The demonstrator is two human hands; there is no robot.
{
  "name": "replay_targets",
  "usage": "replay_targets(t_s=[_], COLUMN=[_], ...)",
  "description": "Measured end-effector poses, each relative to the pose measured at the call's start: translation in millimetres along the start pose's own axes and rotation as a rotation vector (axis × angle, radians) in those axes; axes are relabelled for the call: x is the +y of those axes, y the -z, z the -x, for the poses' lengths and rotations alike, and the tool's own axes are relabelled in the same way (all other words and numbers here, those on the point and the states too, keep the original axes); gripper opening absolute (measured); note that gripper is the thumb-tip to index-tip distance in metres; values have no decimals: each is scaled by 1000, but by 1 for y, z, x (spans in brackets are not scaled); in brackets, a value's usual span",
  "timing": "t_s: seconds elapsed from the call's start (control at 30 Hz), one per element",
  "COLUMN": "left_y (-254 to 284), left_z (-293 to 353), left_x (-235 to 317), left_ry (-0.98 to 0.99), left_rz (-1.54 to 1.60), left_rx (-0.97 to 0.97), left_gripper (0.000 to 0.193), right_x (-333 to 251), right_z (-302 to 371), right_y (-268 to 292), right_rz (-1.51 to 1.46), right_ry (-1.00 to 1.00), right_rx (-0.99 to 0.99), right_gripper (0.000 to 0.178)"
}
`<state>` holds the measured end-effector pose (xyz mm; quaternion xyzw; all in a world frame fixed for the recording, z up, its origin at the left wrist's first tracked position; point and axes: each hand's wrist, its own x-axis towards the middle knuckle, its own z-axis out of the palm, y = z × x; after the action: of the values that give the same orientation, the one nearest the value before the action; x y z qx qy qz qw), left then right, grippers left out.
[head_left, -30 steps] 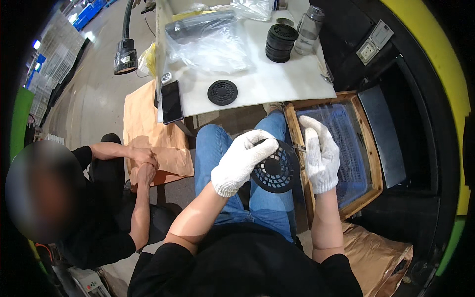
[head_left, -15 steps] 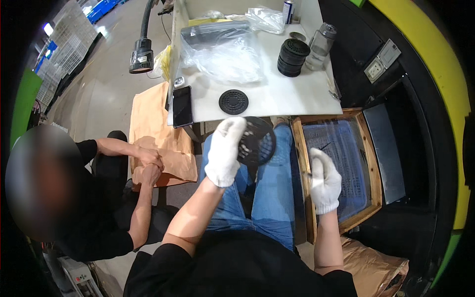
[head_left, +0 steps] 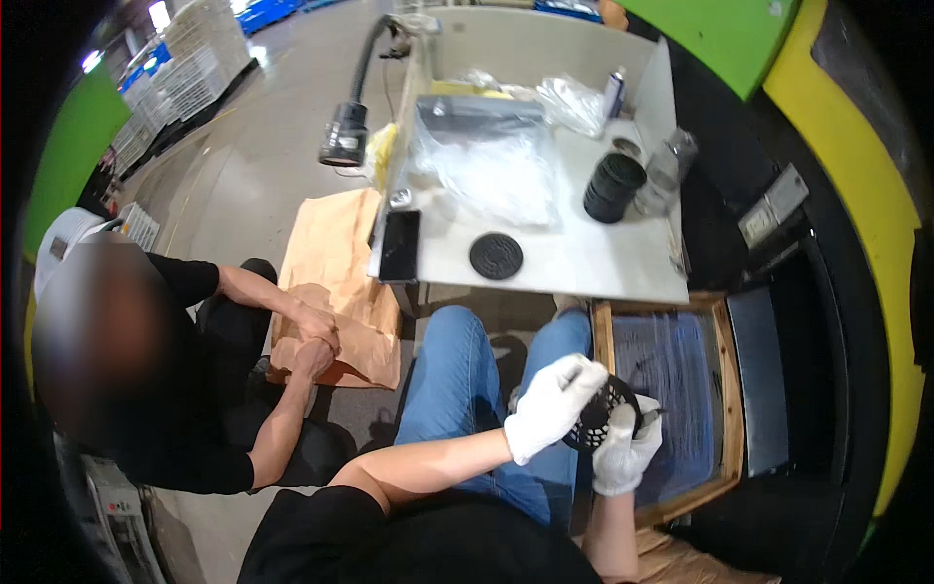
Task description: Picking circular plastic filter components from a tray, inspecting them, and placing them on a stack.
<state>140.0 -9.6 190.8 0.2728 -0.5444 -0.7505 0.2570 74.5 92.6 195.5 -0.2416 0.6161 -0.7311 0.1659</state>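
Head view: black disc off desk, before front edge, towards right corner. Right hand pinches disc edge; left hand bunched alongside, grip unclear. Best: light, steady edge hold.

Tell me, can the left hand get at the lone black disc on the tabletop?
Probably yes: the lone disc lies uncovered near the front of the tabletop, and nothing visible blocks the left hand, though it is occupied at a second disc with the right hand.

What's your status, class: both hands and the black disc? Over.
Right hand holds black disc. Left hand over it, contact unclear. Gloved fingers partly hide the disc.
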Motion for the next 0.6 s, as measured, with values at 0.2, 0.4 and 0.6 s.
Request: replay_targets(t_s=[0.2, 0.4, 0.6], left_y=[6, 9, 15], left_z=[2, 8, -1], left_x=[-31, -43, -34], left_ry=[-117, -17, 46], left_rz=[199, 18, 299], left_rx=[-340, 69, -294], left_gripper=[29, 23, 24], right_x=[30, 20, 25], right_z=[-5, -11, -9], right_y=[30, 10, 7], right_rz=[-266, 422, -547], right_ry=[-385, -133, -399], right_rx=[-273, -187, -291], right_gripper=[13, 17, 19])
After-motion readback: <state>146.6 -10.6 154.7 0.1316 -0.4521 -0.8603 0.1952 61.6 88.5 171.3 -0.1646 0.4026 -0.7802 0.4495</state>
